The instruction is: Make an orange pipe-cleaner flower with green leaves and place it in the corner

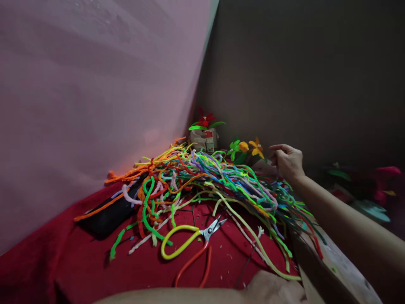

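Note:
My right hand is raised at the right, beside the far end of a heaped pile of coloured pipe cleaners. Its fingers are bent together in a pinch; anything between them is too small or dark to make out. Low in the picture lies my left hand, its forearm stretching across the bottom edge. That hand is blurred and partly cut off, so its fingers are hidden. Scissors with one yellow and one red handle loop rest on the red cloth, blades slightly apart, between the pile and my left forearm.
Behind the pile, a red flower with green leaves stands in a wrapped pot. Yellow and orange flowers stand near my right hand. A black pouch lies at left. Pink wall to the left, dark wall behind.

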Available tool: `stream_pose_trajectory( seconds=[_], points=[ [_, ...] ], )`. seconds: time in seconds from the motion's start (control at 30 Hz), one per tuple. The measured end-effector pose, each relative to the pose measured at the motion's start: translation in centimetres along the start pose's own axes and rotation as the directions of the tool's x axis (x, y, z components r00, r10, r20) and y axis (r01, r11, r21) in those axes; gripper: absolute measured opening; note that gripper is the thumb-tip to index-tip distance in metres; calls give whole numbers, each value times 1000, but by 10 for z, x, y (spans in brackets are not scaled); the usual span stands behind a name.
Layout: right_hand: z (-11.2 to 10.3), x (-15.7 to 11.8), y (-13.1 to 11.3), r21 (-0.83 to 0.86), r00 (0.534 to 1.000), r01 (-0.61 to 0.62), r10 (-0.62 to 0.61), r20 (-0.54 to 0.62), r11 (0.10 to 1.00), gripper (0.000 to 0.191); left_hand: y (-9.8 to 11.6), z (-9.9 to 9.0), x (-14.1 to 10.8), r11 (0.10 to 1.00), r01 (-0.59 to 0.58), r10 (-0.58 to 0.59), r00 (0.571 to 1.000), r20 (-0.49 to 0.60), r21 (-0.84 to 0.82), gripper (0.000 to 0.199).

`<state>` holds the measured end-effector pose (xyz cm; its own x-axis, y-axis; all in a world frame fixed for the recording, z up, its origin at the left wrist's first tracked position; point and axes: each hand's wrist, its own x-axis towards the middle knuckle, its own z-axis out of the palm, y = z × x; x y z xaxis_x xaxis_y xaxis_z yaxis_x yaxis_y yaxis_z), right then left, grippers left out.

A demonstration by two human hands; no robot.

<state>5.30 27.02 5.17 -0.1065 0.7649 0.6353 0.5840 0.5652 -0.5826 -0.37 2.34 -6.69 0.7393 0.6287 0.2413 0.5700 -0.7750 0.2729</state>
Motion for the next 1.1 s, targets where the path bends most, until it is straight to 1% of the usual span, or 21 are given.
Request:
stream_pose_trajectory(
  seconds=[0.1,0.17,0.23,0.33,0.4,0.47,0.6,0.67,0.77,0.87,0.9,0.97,1.07,1.1],
  points=[
    [-9,-4,-8,96,999,-54,54,-2,994,19,-1,5,5,998,-13,12,1000,26,55,18],
    [-15,-7,-15,132,997,-75,75,1,988,15,0,7,5,995,-26,27,1000,-7,100,19],
    [-21,-11,-20,148,997,-80,79,14,986,15,0,8,3,993,-30,37,997,-61,114,18],
    [-28,-14,-23,129,996,-67,60,63,989,20,0,8,-1,996,-14,23,993,-114,87,15],
    [-30,-14,-21,89,995,-49,41,92,995,25,0,8,-2,997,-3,14,990,-138,78,15],
    [-29,-12,-19,32,995,-26,23,96,999,27,-1,8,-3,997,-5,16,989,-146,77,16],
    [-31,3,-22,-105,998,38,-33,48,994,28,-3,9,-3,996,-18,30,991,-134,88,17],
    [-37,15,-30,-152,998,62,-62,2,986,30,-4,10,-2,994,-25,38,992,-123,104,17],
    [-51,38,-40,-188,993,76,-92,-77,979,28,-7,14,-1,988,-35,52,993,-106,152,16],
    [-59,56,-41,-207,987,88,-113,-115,974,23,-9,18,1,979,-40,69,987,-144,199,16],
    [-57,59,-39,-215,988,90,-115,-107,972,22,-9,19,1,977,-43,77,985,-157,210,15],
    [-48,61,-32,-232,992,101,-117,-56,968,21,-9,18,2,972,-59,100,980,-174,226,14],
    [-24,52,-23,-250,985,162,-141,98,955,19,-8,14,3,967,-73,116,979,-167,243,14],
    [-15,47,-22,-249,971,204,-164,172,947,24,-8,14,3,966,-72,114,981,-160,247,16]
  ],
)
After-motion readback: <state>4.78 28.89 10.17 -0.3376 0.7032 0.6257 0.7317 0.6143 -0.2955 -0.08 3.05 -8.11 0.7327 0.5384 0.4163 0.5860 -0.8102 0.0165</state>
